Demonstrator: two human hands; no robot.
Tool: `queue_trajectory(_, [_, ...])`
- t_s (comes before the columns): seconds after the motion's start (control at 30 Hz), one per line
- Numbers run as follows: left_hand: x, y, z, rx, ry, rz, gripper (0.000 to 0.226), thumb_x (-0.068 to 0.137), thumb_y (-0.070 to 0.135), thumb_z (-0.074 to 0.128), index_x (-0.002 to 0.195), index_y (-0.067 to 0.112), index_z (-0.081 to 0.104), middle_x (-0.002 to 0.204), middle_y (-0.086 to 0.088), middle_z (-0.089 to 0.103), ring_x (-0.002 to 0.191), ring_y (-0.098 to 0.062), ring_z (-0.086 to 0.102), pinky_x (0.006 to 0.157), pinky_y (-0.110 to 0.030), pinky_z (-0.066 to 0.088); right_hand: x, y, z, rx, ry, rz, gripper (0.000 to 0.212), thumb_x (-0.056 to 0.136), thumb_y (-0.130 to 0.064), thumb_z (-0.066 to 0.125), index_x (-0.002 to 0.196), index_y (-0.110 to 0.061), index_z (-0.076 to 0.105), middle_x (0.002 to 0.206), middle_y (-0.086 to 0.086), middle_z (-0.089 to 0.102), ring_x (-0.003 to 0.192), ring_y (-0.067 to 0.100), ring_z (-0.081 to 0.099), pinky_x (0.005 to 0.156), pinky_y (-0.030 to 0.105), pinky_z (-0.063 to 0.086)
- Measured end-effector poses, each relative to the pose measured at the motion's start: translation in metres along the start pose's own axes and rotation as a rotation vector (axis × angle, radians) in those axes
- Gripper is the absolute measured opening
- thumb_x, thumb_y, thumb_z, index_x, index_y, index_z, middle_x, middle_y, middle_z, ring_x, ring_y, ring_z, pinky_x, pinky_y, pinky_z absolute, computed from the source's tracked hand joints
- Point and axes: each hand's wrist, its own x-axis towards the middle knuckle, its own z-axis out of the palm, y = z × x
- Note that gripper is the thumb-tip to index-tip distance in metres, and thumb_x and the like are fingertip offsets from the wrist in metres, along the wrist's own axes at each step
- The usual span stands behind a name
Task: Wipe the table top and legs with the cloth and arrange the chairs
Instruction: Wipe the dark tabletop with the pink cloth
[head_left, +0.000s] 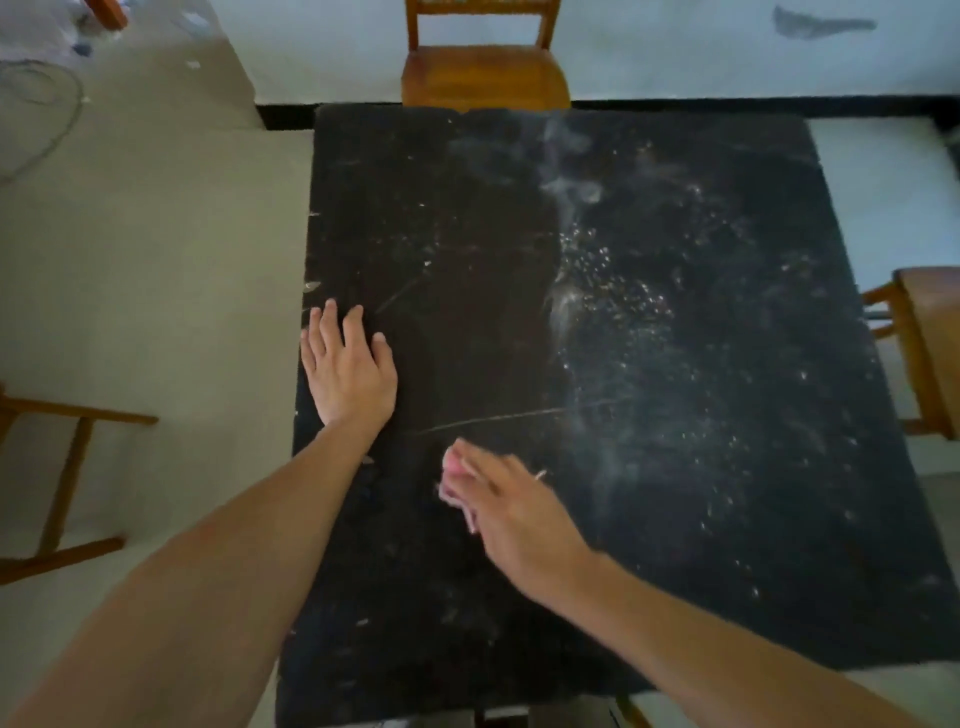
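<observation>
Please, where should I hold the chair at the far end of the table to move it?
I would grip the backrest posts of the far chair from behind, the wall side: its seat faces the table, so only the back stands free.
</observation>
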Motion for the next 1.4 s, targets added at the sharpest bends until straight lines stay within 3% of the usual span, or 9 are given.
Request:
queue_trajectory(0.2, [-0.128,-0.032,-0.022,-0.108,0.022,0.06,0.039,0.096,0.013,0.047,0.135,0.008,0.046,0.151,-0.015,0.033,0.143,-0.032,0.022,0.117,-0.047,0.021,-0.078,-0.022,0.048,-0.15,-0.225,-0.234,0.073,0.079,0.003,0.063,0.146,-0.016,0.04,0.158,0.01,0.026,0.143,0.034,0.031,0.114,0.045,0.035])
queue_trajectory(0.33, [-0.181,-0.056,-0.019,0.028,-0.134,0.152,0.043,0.098,0.019,0.046,0.14,0.011,0.043,0.155,-0.012,0.026,0.145,-0.029,0.016,0.118,-0.043,0.016,-0.014,0.052,-0.015,-0.082,0.078,0.226,0.033,0.098,-0.015,0.039,0.122,-0.015,0.061,0.133,0.008,0.056,0.122,0.025,0.053,0.105,0.045,0.043])
queue_trajectory(0.43, [-0.19,-0.062,-0.015,0.116,-0.2,0.18,0.047,0.101,0.03,0.038,0.145,0.014,0.037,0.159,-0.009,0.017,0.148,-0.026,0.007,0.118,-0.037,0.004,0.03,0.087,-0.069,-0.204,0.18,0.517,0.029,0.09,-0.001,0.045,0.111,-0.008,0.063,0.123,0.008,0.059,0.107,0.032,0.056,0.093,0.039,0.047])
queue_trajectory(0.7, [-0.188,-0.065,-0.023,0.301,-0.258,0.282,0.054,0.102,0.035,0.026,0.151,0.014,0.023,0.16,-0.013,0.007,0.148,-0.029,0.0,0.118,-0.038,0.0,-0.03,-0.011,0.038,-0.135,-0.055,-0.057,0.061,0.082,0.007,0.036,0.14,-0.005,0.05,0.151,0.016,0.04,0.141,0.037,0.033,0.115,0.049,0.033])
queue_trajectory(0.9, [-0.189,-0.057,-0.024,0.351,-0.31,0.248,0.055,0.102,0.035,0.023,0.152,0.013,0.015,0.16,-0.014,-0.002,0.147,-0.03,-0.005,0.118,-0.04,-0.002,-0.039,0.083,-0.047,-0.186,0.198,0.527,0.058,0.085,0.014,0.05,0.138,-0.01,0.053,0.151,0.008,0.043,0.132,0.032,0.042,0.112,0.039,0.037])
queue_trajectory(1.0, [-0.189,-0.057,-0.026,0.338,-0.315,0.253,0.055,0.102,0.033,0.026,0.151,0.011,0.018,0.16,-0.014,0.0,0.147,-0.031,-0.004,0.12,-0.042,0.002,-0.082,0.049,-0.04,-0.191,0.258,0.287,0.063,0.074,0.024,0.053,0.128,-0.007,0.062,0.141,0.011,0.054,0.127,0.033,0.05,0.105,0.046,0.046])
queue_trajectory(1.23, [-0.191,-0.054,-0.023,0.303,-0.302,0.227,0.053,0.102,0.028,0.031,0.15,0.008,0.022,0.16,-0.015,0.002,0.148,-0.031,-0.002,0.12,-0.043,0.003,-0.219,0.006,0.03,-0.211,-0.096,-0.129,0.072,0.071,0.001,0.073,0.136,-0.025,0.054,0.151,0.001,0.038,0.142,0.02,0.033,0.111,0.039,0.04])
queue_trajectory(1.33, [-0.19,-0.051,-0.018,0.296,-0.29,0.205,0.053,0.102,0.028,0.032,0.15,0.009,0.021,0.16,-0.015,0.003,0.147,-0.031,-0.003,0.12,-0.043,0.002,-0.194,0.079,-0.019,-0.296,0.087,0.2,0.043,0.1,-0.018,0.047,0.141,-0.029,0.048,0.15,-0.006,0.043,0.137,0.008,0.041,0.117,0.036,0.032])
queue_trajectory(1.4, [-0.192,-0.045,-0.017,0.29,-0.288,0.17,0.053,0.101,0.028,0.034,0.149,0.009,0.023,0.16,-0.016,0.005,0.147,-0.032,-0.002,0.12,-0.044,0.004,-0.167,0.121,-0.056,-0.257,0.187,0.508,0.049,0.093,0.001,0.051,0.139,-0.015,0.054,0.146,0.007,0.049,0.133,0.027,0.046,0.111,0.045,0.039])
